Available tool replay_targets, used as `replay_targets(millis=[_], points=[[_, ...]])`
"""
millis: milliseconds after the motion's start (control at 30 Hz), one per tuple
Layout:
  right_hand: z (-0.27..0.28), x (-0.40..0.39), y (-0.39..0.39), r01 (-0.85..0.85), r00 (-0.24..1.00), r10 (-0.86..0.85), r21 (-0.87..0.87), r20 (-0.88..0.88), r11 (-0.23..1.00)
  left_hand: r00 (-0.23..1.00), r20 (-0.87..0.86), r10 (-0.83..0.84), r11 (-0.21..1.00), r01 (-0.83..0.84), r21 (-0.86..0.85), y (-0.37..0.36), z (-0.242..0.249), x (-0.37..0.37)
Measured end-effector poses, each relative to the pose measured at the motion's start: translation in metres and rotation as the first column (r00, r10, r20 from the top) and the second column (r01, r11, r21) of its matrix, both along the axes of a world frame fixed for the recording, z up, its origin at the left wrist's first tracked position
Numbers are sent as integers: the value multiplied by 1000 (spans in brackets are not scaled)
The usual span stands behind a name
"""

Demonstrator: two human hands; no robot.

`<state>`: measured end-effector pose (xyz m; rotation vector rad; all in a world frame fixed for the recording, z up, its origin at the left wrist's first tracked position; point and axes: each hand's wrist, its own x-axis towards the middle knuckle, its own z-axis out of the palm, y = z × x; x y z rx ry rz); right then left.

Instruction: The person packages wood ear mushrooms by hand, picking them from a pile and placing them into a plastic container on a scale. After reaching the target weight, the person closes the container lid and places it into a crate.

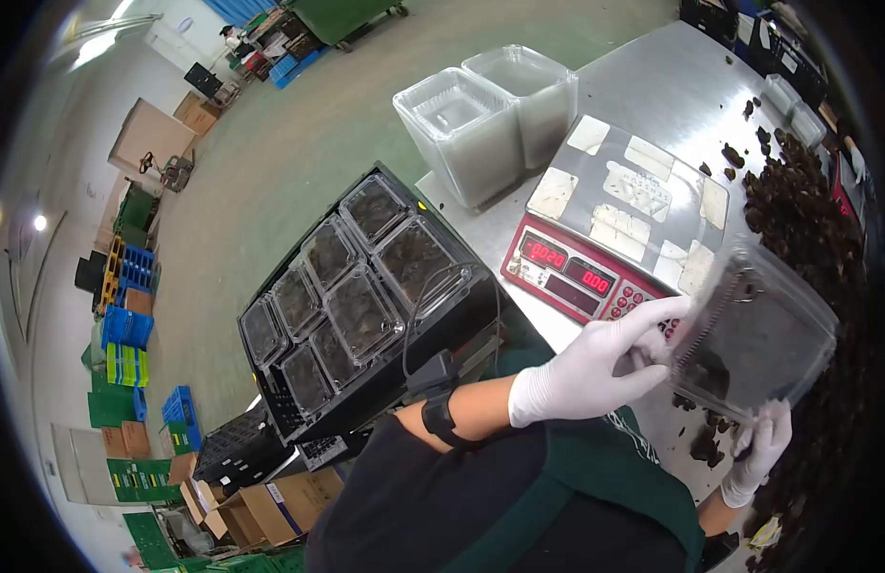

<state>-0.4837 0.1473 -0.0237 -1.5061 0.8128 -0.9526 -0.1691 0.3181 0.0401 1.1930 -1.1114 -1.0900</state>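
A clear plastic punnet (762, 329) with dark contents is held tilted between my two gloved hands. My left hand (605, 368) grips its near left edge, thumb and fingers closed on it. At its lower corner, the fingers of my right hand (762, 449) are closed on the rim. Just beyond my left hand stands a red digital scale (624, 205) with nothing but pale labels on its metal plate. Its display reads -0.020 and 0.00. A heap of dark brown pieces (796, 205), resembling wood ear mushrooms, lies on the metal table (643, 81) to the right, partly behind the punnet.
Two stacks of clear punnets (476, 143) stand behind the scale. To the left, a black crate (442, 310) holds several filled, closed punnets. Cardboard boxes (280, 506) sit below it. Another person (237, 43) is far off near a green bin (347, 19).
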Motion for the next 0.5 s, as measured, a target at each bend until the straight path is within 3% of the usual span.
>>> replay_targets(millis=[33,100,133,167,233,267,300,333,367,400,433,500], points=[[5,-5,-1,5,998,-1,-64,55,998,1000,1,3,1000,-3,-5,-3,3,7],[21,-11,1,-29,973,29,-4,230,1000,991,116,70,934,-24,-357,-9,4,20],[24,-15,-2,-32,972,33,-6,231,999,986,-163,-46,954,-5,-300,-10,6,22],[25,-21,-8,-80,981,79,-2,179,997,906,-415,-87,960,-35,-278,-8,13,19],[24,-25,-18,-179,981,177,12,78,984,832,-532,-156,967,20,-253,10,29,18],[29,-9,-24,-227,963,212,-76,-168,971,911,-399,-107,984,40,-172,19,34,16],[29,11,-17,-232,959,195,-173,-208,957,965,-253,-64,995,43,-88,26,36,13],[37,30,-11,-223,959,191,-144,-208,964,997,-75,-1,1000,0,-14,32,38,9],[43,47,-5,-215,960,189,-114,-206,970,990,-116,82,995,-88,-42,35,27,4],[46,61,4,-244,969,242,-47,-44,969,975,-189,117,992,-125,-27,38,21,-1],[50,66,2,-262,965,260,-47,-41,964,953,-261,152,987,-160,-11,40,14,-5],[58,69,-5,-389,916,366,148,161,909,932,-349,96,995,-93,28,34,-6,-16]])
